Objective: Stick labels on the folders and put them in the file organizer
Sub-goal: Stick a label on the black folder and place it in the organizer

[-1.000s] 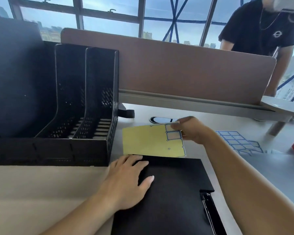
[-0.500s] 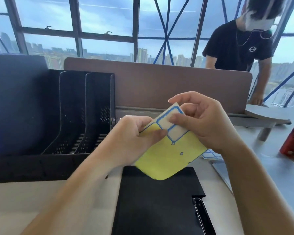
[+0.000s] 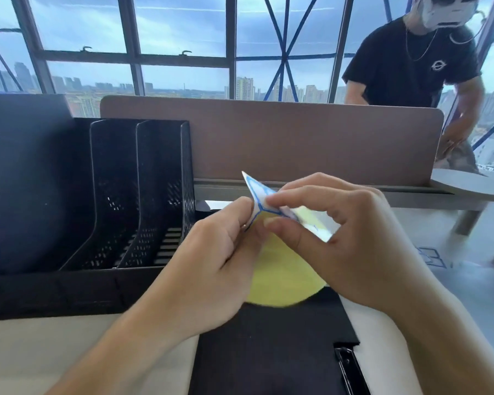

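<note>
The desk (image 3: pixel 54 352) sits beneath a window wall. The black folder (image 3: pixel 268 352) lies flat at lower centre. Above it, mid-frame, the left hand (image 3: pixel 211 258) pinches the yellow sheet (image 3: pixel 285 275), and the right hand (image 3: pixel 351 246) pinches a blue-edged label (image 3: pixel 257 192) at the sheet's upturned corner. The likely step is peeling: peel slowly at a shallow angle, touching only the label's edge. The organizer (image 3: pixel 143 195) stands beyond, at centre left.
</note>
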`<action>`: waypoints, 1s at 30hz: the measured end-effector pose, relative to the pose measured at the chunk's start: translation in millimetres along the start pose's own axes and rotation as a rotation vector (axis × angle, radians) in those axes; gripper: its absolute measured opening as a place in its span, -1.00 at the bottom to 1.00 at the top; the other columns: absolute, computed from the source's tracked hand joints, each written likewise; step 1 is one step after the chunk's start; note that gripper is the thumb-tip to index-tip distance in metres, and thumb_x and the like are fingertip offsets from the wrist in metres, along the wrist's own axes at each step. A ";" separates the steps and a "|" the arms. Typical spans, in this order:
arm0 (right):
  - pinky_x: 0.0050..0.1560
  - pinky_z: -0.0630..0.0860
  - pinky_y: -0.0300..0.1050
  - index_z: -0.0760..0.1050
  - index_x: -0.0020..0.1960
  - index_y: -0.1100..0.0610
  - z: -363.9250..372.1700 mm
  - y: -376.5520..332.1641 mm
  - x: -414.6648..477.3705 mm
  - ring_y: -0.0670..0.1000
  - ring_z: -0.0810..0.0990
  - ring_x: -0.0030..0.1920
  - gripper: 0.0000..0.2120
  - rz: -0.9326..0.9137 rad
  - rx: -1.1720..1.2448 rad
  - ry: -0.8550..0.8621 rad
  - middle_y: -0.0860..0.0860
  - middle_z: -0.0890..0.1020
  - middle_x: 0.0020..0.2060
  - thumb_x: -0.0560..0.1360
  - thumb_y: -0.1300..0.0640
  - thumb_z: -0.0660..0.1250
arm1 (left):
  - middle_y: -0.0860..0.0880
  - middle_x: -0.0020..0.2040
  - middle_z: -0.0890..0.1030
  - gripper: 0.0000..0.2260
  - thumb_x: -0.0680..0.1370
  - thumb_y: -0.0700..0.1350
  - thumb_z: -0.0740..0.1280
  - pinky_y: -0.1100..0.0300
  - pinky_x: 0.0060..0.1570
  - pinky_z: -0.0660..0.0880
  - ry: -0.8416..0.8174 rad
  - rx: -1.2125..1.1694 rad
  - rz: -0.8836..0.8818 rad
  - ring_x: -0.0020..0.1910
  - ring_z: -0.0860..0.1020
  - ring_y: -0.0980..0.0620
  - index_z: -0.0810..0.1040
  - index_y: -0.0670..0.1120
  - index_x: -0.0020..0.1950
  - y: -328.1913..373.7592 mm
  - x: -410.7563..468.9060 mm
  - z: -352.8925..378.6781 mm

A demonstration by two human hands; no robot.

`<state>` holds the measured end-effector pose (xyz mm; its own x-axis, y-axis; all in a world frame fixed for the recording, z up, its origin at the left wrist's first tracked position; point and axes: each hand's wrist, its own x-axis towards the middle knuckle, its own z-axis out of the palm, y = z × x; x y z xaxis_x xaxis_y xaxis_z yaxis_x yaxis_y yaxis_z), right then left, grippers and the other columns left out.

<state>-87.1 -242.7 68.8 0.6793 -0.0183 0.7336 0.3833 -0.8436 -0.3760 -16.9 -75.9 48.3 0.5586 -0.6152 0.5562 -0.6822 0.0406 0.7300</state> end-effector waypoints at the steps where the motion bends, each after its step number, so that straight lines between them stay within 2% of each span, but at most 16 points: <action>1: -0.07 0.44 -0.40 0.69 0.04 -0.08 -0.8 -1.0 0.2 -0.19 0.61 0.00 -0.80 0.003 0.030 -0.016 -0.22 0.66 -0.07 0.46 -0.08 0.41 | -0.11 -0.32 0.44 -0.75 0.64 0.00 0.18 -0.06 -0.36 0.42 -0.005 0.041 0.033 -0.33 0.37 -0.15 0.45 -0.12 -0.16 -0.5 -0.3 0.2; 3: -0.06 0.50 -0.25 0.69 0.02 -0.07 -2.5 -1.7 0.1 -0.15 0.62 -0.02 -0.82 0.002 0.037 -0.040 -0.20 0.67 -0.11 0.46 -0.06 0.41 | 0.08 -0.38 0.34 -0.72 0.65 -0.03 0.20 0.18 -0.39 0.30 0.001 0.131 0.089 -0.39 0.29 0.09 0.36 -0.04 -0.26 -1.0 0.0 0.3; 5: -0.05 0.53 -0.17 0.69 0.00 -0.06 -3.2 -1.7 0.1 -0.13 0.63 -0.05 -0.84 -0.015 0.031 -0.044 -0.19 0.68 -0.13 0.47 -0.03 0.41 | 0.13 -0.39 0.32 -0.70 0.64 -0.04 0.21 0.30 -0.39 0.24 0.009 0.196 0.111 -0.40 0.27 0.13 0.32 0.02 -0.30 -1.5 0.6 -0.2; 9: -0.07 0.55 -0.20 0.70 0.02 0.02 -3.7 -0.2 1.4 -0.14 0.65 -0.10 -0.85 -0.079 0.034 -0.041 -0.16 0.69 -0.14 0.49 0.05 0.42 | 0.15 -0.41 0.37 -0.69 0.62 -0.02 0.25 0.40 -0.41 0.22 0.023 0.236 0.114 -0.42 0.32 0.15 0.38 0.23 -0.31 1.9 0.9 -4.0; 11: -0.07 0.56 -0.24 0.71 0.02 0.05 -3.7 0.1 2.0 -0.15 0.65 -0.11 -0.86 -0.104 0.034 -0.028 -0.15 0.70 -0.14 0.50 0.07 0.42 | 0.16 -0.38 0.46 -0.75 0.61 0.00 0.26 0.38 -0.38 0.30 0.036 0.224 0.118 -0.38 0.41 0.13 0.45 0.23 -0.27 3.8 0.4 -6.4; 14: -0.08 0.55 -0.27 0.70 0.01 0.05 -3.0 -0.2 2.0 -0.15 0.65 -0.12 -0.88 -0.129 0.031 -0.015 -0.14 0.70 -0.15 0.51 0.10 0.41 | 0.10 -0.30 0.57 -0.83 0.60 0.02 0.27 0.28 -0.33 0.43 0.030 0.198 0.106 -0.29 0.54 0.04 0.57 0.12 -0.18 4.3 -0.4 -8.5; 20: -0.07 0.53 -0.35 0.69 0.02 0.04 -4.3 0.2 2.3 -0.15 0.65 -0.11 -0.85 -0.116 0.053 -0.040 -0.17 0.69 -0.15 0.54 0.08 0.36 | 0.02 -0.27 0.60 -0.81 0.60 0.06 0.26 0.16 -0.33 0.49 0.011 0.200 0.065 -0.25 0.57 -0.02 0.62 0.05 -0.12 3.3 -1.2 -10.7; 25: -0.07 0.47 -0.43 0.68 0.01 -0.03 -7.4 -0.7 1.6 -0.16 0.66 -0.08 -0.85 -0.053 0.168 -0.102 -0.22 0.69 -0.15 0.55 0.05 0.33 | 0.05 -0.25 0.61 -0.83 0.58 0.05 0.27 0.22 -0.31 0.49 0.000 0.206 0.062 -0.23 0.58 0.01 0.61 0.08 -0.12 5.3 -1.6 -12.1; 27: -0.06 0.48 -0.42 0.68 -0.01 -0.06 -8.6 -0.8 1.6 -0.15 0.67 -0.07 -0.85 -0.026 0.214 -0.121 -0.23 0.70 -0.15 0.55 0.05 0.32 | 0.03 -0.27 0.60 -0.82 0.58 0.05 0.27 0.19 -0.33 0.49 -0.002 0.185 0.057 -0.25 0.57 0.00 0.61 0.06 -0.14 6.5 -2.2 -12.0; 30: -0.03 0.58 -0.27 0.67 -0.01 -0.06 -9.1 0.4 2.5 -0.11 0.70 -0.07 -0.86 0.016 0.277 -0.137 -0.20 0.72 -0.14 0.55 0.07 0.33 | -0.01 -0.28 0.59 -0.80 0.58 0.06 0.27 0.10 -0.35 0.49 0.000 0.196 0.052 -0.28 0.55 -0.02 0.61 0.03 -0.15 6.9 -2.8 -11.5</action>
<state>-91.0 -248.0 75.5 0.7577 0.0580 0.6500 0.5150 -0.6649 -0.5410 -17.8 -64.8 56.3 0.5197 -0.6167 0.5913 -0.7891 -0.0813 0.6089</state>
